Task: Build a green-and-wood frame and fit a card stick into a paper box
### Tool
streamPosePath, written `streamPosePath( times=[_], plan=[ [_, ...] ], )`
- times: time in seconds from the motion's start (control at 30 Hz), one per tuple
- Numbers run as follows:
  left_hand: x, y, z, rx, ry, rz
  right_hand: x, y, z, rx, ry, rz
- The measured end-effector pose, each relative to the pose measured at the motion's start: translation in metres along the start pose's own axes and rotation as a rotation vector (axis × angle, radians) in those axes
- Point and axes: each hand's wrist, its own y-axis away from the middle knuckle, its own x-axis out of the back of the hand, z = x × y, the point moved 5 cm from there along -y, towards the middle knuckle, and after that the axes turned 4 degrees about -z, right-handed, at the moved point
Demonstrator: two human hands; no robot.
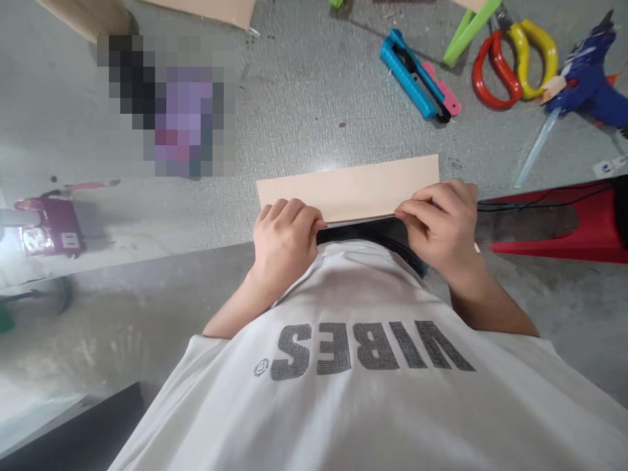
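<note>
A strip of light tan cardboard (348,186) lies along the near edge of the grey table, close to my body. My left hand (287,235) is closed on its near edge at the left, thumb and fingers pinching it. Toward the right end, my right hand (439,219) pinches the same edge, with the forefinger and thumb tips together. Both hands hide the parts of the strip beneath them. The strip's far edge rests flat or nearly so; I cannot tell whether the near edge is bent.
At the upper right lie a blue box cutter (407,75) with a pink piece beside it, scissors with red and yellow handles (495,72), and a blue glue gun (589,82) with a clear glue stick (538,147). A red stool (589,222) stands at the right; another cardboard piece (216,10) lies far left.
</note>
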Motion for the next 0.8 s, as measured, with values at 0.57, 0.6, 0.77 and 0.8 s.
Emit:
streamPosePath(
  times=[0.57,0.6,0.77,0.8],
  plan=[
    [0.007,0.008,-0.044,0.225,0.05,0.084,0.027,-0.007,0.038,-0.15,-0.089,-0.07],
    [0.007,0.009,-0.048,0.226,0.067,0.091,0.029,-0.007,0.039,-0.149,-0.078,-0.066],
    [0.01,0.014,-0.062,0.252,0.106,0.077,0.031,-0.009,0.043,-0.106,-0.068,-0.06],
    [0.011,0.014,-0.063,0.257,0.105,0.075,0.031,-0.009,0.043,-0.099,-0.07,-0.061]
  ],
)
